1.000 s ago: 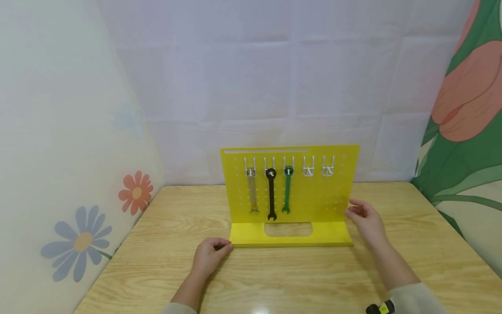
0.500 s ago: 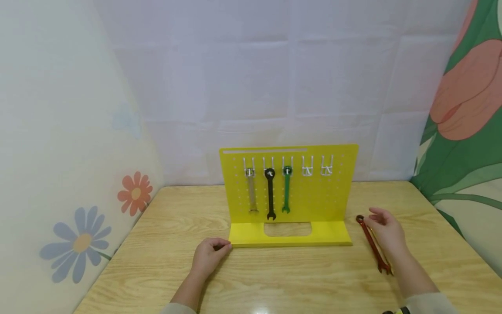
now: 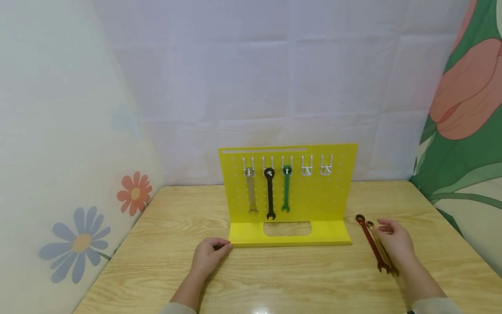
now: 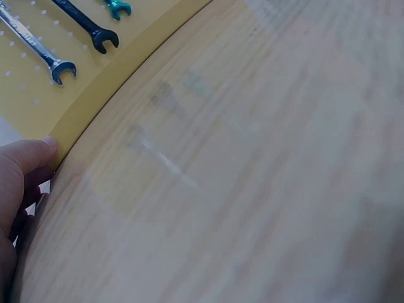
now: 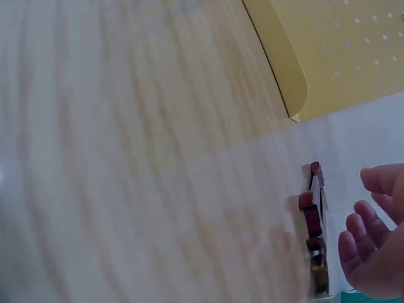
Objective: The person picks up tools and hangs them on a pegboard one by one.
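A yellow pegboard stand [image 3: 329, 205] stands on the wooden table. A silver wrench [image 3: 252, 192], a black wrench [image 3: 270, 196] and a green wrench [image 3: 286, 192] hang from its hooks by their ring ends. With thumb and index finger, my left hand [image 3: 208, 258] pinches the base's front left corner. To the right of the stand, a red wrench [image 3: 371, 242] and a gold wrench [image 3: 381, 245] lie side by side, slanting, ring ends away from me. Just right of the gold one is my right hand [image 3: 397, 243], fingers loosely bent and apart from both wrenches in the right wrist view.
Two white wire hooks [image 3: 307, 168] on the board's right half carry nothing. An oblong cutout [image 3: 287, 228] opens in the base. Behind the table [image 3: 290, 279] hangs a white cloth [image 3: 251, 87], with floral panels at both sides.
My right hand has drawn back from the board's right edge, moving right and toward me. The red and gold wrenches, hidden one second ago, now show on the table. My left hand stays put.
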`<state>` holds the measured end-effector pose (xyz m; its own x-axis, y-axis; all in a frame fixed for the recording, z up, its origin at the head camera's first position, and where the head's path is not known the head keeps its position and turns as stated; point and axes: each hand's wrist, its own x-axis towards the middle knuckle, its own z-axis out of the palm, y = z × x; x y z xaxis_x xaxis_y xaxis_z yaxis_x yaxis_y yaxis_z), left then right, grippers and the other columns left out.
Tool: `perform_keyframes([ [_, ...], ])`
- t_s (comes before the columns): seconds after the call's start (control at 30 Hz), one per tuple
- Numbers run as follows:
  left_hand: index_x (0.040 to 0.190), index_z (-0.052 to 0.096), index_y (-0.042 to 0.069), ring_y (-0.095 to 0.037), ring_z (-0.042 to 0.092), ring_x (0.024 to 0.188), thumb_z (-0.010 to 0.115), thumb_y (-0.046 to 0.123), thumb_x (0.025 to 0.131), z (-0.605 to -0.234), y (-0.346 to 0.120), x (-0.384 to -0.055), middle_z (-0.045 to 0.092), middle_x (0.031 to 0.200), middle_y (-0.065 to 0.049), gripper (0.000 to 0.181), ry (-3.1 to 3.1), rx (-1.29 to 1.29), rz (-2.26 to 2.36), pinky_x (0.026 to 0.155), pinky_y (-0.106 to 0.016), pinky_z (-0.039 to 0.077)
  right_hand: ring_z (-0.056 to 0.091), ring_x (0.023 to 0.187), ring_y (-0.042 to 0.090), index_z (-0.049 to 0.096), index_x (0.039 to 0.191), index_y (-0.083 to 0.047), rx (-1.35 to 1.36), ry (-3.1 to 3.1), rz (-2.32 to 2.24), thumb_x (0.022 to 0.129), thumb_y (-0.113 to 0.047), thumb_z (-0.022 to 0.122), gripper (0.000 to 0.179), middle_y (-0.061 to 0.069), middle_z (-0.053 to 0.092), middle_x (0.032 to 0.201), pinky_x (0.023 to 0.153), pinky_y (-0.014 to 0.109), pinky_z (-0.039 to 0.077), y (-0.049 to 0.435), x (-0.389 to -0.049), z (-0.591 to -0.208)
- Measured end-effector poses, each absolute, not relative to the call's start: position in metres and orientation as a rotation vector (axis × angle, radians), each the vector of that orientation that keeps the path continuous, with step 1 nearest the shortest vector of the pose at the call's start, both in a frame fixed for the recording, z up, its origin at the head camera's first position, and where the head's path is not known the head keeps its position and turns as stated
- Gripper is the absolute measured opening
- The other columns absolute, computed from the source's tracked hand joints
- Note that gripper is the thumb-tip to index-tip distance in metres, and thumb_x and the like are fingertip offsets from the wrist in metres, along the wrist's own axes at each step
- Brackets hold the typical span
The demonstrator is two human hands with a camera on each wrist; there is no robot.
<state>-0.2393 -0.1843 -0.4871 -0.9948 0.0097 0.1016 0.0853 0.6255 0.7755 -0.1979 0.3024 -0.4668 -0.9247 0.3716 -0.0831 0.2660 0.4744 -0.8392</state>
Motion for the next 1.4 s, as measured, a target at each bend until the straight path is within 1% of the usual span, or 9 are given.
perform_keyframes([
  [0.23,0.086,0.078,0.011,-0.010,0.062,0.084,0.075,0.016,0.086,-0.4889,-0.1843,-0.2414,0.073,0.089,0.000,0.006,-2.742,-0.073,-1.312,0.075,-0.025,0.050,0.057,0.105,0.037,0.048,0.135,0.007,-0.542,-2.655,1.403,0.097,-0.022,0.056,0.048,0.030,0.057,0.121,0.072,0.026,0.045,0.3067,-0.1958,-0.4701],
  [0.4,0.086,0.078,0.012,-0.011,0.063,0.084,0.074,0.016,0.086,-0.4910,-0.1854,-0.2427,0.074,0.088,0.001,0.006,-2.748,-0.089,-1.297,0.075,-0.027,0.051,0.056,0.110,0.044,0.045,0.135,0.011,-0.555,-2.722,1.442,0.097,-0.023,0.056,0.052,0.035,0.054,0.126,0.081,0.040,0.050,0.3093,-0.1952,-0.4711],
  [0.5,0.086,0.078,0.012,-0.011,0.063,0.084,0.075,0.017,0.086,-0.4917,-0.1855,-0.2428,0.074,0.088,0.001,0.006,-2.750,-0.089,-1.305,0.075,-0.027,0.051,0.054,0.113,0.048,0.047,0.133,0.014,-0.547,-2.772,1.394,0.096,-0.023,0.059,0.053,0.036,0.053,0.128,0.088,0.049,0.049,0.3108,-0.1953,-0.4723],
  [0.63,0.086,0.078,0.012,-0.010,0.063,0.084,0.075,0.016,0.086,-0.4920,-0.1854,-0.2427,0.074,0.088,0.001,0.006,-2.750,-0.090,-1.311,0.075,-0.026,0.050,0.053,0.113,0.050,0.053,0.128,0.014,-0.519,-2.856,1.266,0.094,-0.023,0.061,0.051,0.034,0.057,0.125,0.092,0.054,0.046,0.3120,-0.1956,-0.4725],
  [0.77,0.086,0.078,0.011,-0.010,0.063,0.083,0.075,0.015,0.086,-0.4916,-0.1856,-0.2421,0.074,0.088,0.000,0.005,-2.748,-0.090,-1.312,0.074,-0.026,0.050,0.055,0.110,0.051,0.058,0.124,0.012,-0.485,-2.899,1.159,0.094,-0.023,0.060,0.046,0.033,0.061,0.121,0.090,0.055,0.046,0.3106,-0.1960,-0.4712],
  [0.97,0.086,0.078,0.011,-0.011,0.063,0.084,0.075,0.015,0.086,-0.4913,-0.1852,-0.2417,0.074,0.088,0.001,0.005,-2.752,-0.085,-1.305,0.075,-0.026,0.050,0.058,0.106,0.048,0.057,0.124,0.012,-0.524,-2.885,1.169,0.095,-0.019,0.057,0.043,0.032,0.061,0.120,0.085,0.051,0.049,0.3070,-0.1954,-0.4706],
  [1.1,0.087,0.078,0.011,-0.011,0.063,0.085,0.075,0.016,0.086,-0.4909,-0.1850,-0.2415,0.073,0.088,0.001,0.006,-2.754,-0.080,-1.304,0.075,-0.026,0.050,0.058,0.104,0.046,0.057,0.124,0.012,-0.549,-2.860,1.205,0.094,-0.017,0.058,0.041,0.031,0.062,0.117,0.086,0.051,0.047,0.3066,-0.1952,-0.4712],
  [1.27,0.087,0.078,0.011,-0.011,0.063,0.085,0.075,0.016,0.086,-0.4898,-0.1849,-0.2411,0.073,0.088,0.001,0.006,-2.758,-0.076,-1.298,0.076,-0.027,0.050,0.056,0.107,0.048,0.058,0.122,0.011,-0.543,-2.827,1.193,0.093,-0.015,0.055,0.039,0.032,0.061,0.118,0.088,0.053,0.045,0.3068,-0.1948,-0.4719],
  [1.4,0.086,0.078,0.011,-0.011,0.063,0.085,0.075,0.016,0.086,-0.4901,-0.1849,-0.2411,0.073,0.088,0.001,0.006,-2.758,-0.076,-1.296,0.076,-0.027,0.050,0.056,0.107,0.047,0.057,0.124,0.012,-0.554,-2.791,1.249,0.093,-0.013,0.053,0.040,0.033,0.060,0.119,0.089,0.052,0.045,0.3067,-0.1946,-0.4725],
])
